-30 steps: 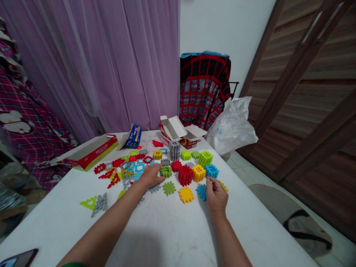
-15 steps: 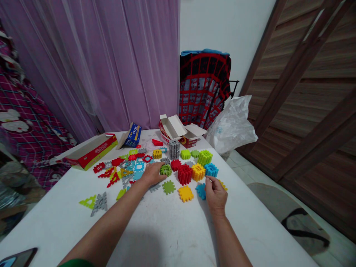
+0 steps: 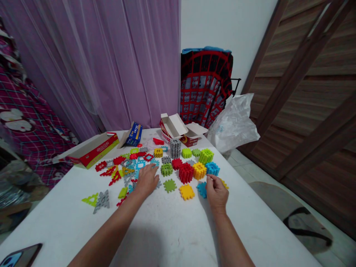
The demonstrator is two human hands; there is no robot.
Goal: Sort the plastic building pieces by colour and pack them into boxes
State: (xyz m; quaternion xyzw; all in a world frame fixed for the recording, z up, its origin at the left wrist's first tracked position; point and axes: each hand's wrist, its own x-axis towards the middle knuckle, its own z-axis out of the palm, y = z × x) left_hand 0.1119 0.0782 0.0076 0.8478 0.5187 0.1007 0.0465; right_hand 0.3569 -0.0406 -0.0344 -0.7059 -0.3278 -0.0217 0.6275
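My left hand (image 3: 148, 180) is stretched over the loose pieces, palm down, fingers extended and holding nothing that I can see. Just right of its fingertips is a green stack of interlocking plastic tiles (image 3: 167, 169). Light blue tiles (image 3: 140, 165) lie partly under and beyond the hand. My right hand (image 3: 217, 191) rests on the table with curled fingers; whatever is inside them, if anything, is hidden. A blue tile (image 3: 201, 189) lies left of it, and a yellow tile (image 3: 224, 184) peeks out on its right. Before it are red (image 3: 186, 173), yellow (image 3: 199, 170) and blue (image 3: 213, 168) stacks.
A grey stack (image 3: 175, 148) stands upright towards the back. Opened boxes, one red and yellow (image 3: 97, 152), one blue (image 3: 135, 134) and one red (image 3: 190, 140), line the far side. A plastic bag (image 3: 233, 122) hangs by the right edge. A phone (image 3: 20, 256) lies front left.
My left hand has let go of the green stack and moved left and slightly back, with its fingers now stretched out. The right hand stays almost where it was.
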